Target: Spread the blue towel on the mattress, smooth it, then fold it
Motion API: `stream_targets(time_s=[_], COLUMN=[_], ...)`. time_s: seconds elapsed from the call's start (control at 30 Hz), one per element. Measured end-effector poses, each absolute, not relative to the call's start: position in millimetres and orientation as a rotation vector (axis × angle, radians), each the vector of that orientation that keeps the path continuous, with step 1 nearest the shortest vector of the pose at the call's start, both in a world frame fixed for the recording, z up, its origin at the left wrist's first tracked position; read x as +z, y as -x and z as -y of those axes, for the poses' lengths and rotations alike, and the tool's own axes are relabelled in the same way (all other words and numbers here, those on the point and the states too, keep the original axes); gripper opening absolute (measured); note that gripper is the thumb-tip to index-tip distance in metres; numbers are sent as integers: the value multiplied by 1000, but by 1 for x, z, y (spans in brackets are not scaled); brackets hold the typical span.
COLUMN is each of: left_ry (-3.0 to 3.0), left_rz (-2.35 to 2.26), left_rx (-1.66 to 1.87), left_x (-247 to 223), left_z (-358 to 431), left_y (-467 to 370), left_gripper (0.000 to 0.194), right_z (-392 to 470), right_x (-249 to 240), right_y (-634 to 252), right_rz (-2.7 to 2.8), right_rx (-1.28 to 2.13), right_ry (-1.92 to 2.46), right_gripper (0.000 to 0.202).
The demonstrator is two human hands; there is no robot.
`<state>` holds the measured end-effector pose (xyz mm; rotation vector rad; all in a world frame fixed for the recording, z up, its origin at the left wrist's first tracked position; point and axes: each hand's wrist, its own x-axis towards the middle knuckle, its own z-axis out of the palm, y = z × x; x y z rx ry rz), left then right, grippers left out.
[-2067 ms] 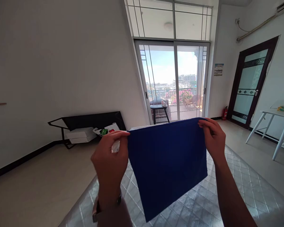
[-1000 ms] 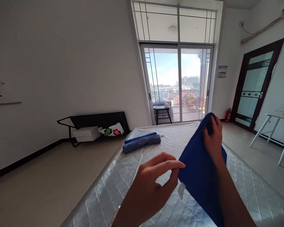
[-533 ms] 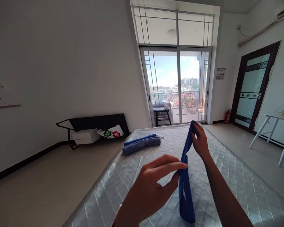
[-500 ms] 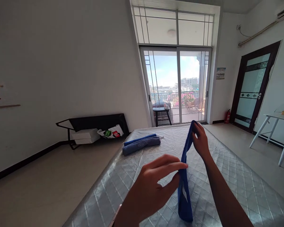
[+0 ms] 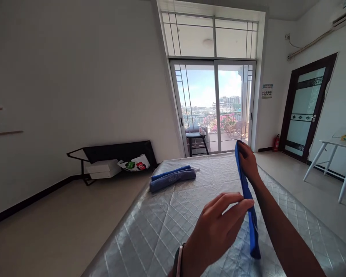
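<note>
A long, narrow strip of folded blue cloth is held up over the silver quilted mattress. My right hand grips its far upper end, fingers wrapped round the edge. Nearer to me, my left hand pinches the middle of the strip between thumb and fingertips; a band circles that wrist. The cloth's lower end hangs toward me, with a small white patch on its side. Farther off to the left, a rolled dark blue cloth bundle with pale lettering lies on the mattress, beside a brighter blue folded piece.
A black frame by the left wall has white boxes and a printed bag at it. Beyond the mattress are glass sliding doors and a dark stool. A white table stands at right.
Both hands and the blue strip have moved to the right. The left hand still pinches the strip's middle, and the strip now shows narrower. The rolled bundle has stayed in place.
</note>
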<state>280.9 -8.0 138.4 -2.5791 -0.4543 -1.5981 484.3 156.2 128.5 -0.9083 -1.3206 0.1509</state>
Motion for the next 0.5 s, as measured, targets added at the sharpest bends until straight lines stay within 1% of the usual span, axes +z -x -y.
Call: stream_targets(time_s=[0.07,0.13,0.2,0.27,0.37,0.43,0.5], left_ry=[2547,2540,2577,2675,2875,2949,2955], left_rz=[551,652,732,840,1137,1365,1509], left_rx=[-1520,-1437,-1345,-1208,-901,-657,-485], left_x=[144,147,141,121,63,10,-43], left_z=[7,6,6,8,11,9,6], left_y=[-265,-242,-216,-187,-142,-111,-82], left_gripper=[25,23,22,23,26,28,24], right_z=[-166,-174,-181,-185,-183,-176,-166], right_x=[136,132,113,80,16,-21,-46], right_y=[-468,-442,-409,-372,-317,-287,-268], right_rz=[1461,1615,1767,1922,2177,2318,2389], right_rx=[121,141,216,312,443,510,541], right_ry=[953,1007,1063,1107,1155,1140,1101], right_gripper=[45,47,49,50,46,42,43])
